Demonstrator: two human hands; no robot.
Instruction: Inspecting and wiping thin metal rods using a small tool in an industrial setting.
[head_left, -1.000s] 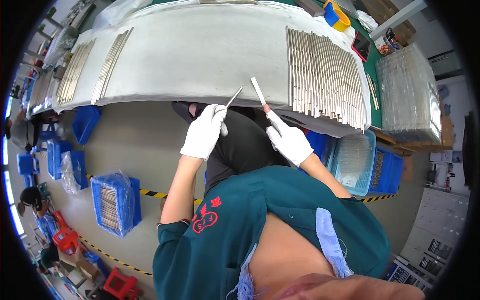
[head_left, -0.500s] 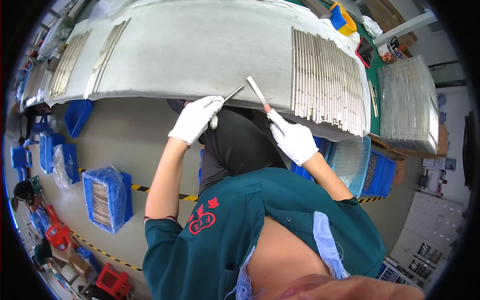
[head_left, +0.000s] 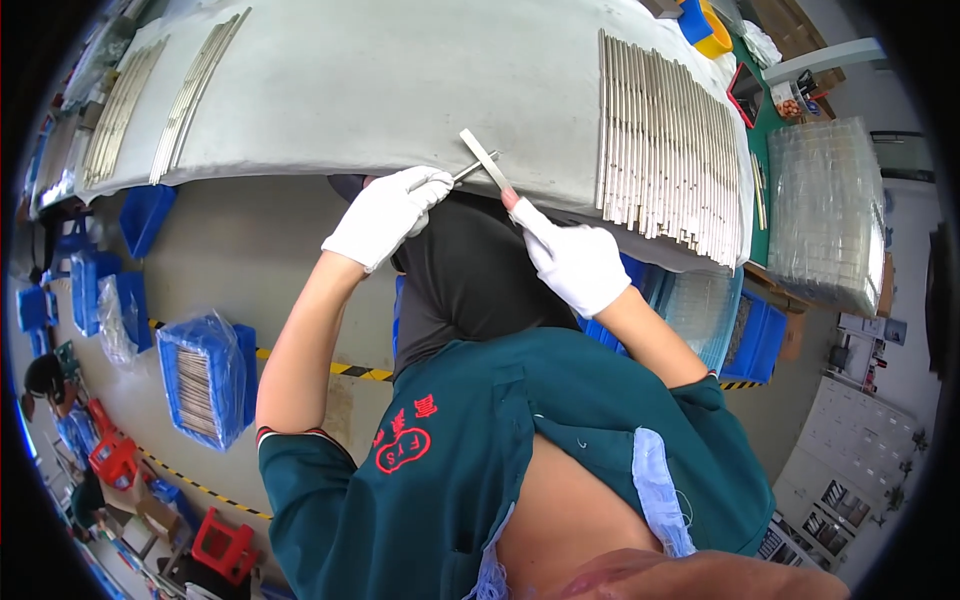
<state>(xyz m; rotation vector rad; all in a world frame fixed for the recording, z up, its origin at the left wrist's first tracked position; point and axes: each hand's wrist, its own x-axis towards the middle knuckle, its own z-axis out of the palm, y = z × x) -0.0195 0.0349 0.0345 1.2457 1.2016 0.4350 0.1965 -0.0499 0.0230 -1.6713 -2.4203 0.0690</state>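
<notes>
1. Head view, hands: the white-gloved left hand point(head_left: 390, 212) is curled, pinching a slim metal rod point(head_left: 465, 174) whose free end points up and to the right. The white-gloved right hand point(head_left: 575, 262) is closed around one end of a flat pale strip point(head_left: 474, 145), a pinkish fingertip showing at the grip. Strip and rod cross near the table's front edge, above the lap; whether they press together I cannot tell.

2. Head view, handling: the rod looks stiff, light and smooth, likely slippery against glove fabric (bare steel, by its shine), and not fragile. A firm pinch on the shaft, clear of the crossing, would seem best. The strip also looks stiff and light, best held by its near end.

3. Head view, surface: a grey-white cloth point(head_left: 400, 90) covers the table, slightly creased at its front edge. A dense row of metal rods point(head_left: 665, 150) lies at the right, with two smaller groups at the left.

4. Head view, room: a stack of clear plastic trays point(head_left: 825, 215) stands at the far right. On the grey floor sit a bag-lined blue crate point(head_left: 240, 385) of rods, yellow-black tape point(head_left: 360, 372) and a red stool point(head_left: 225, 545).
</notes>
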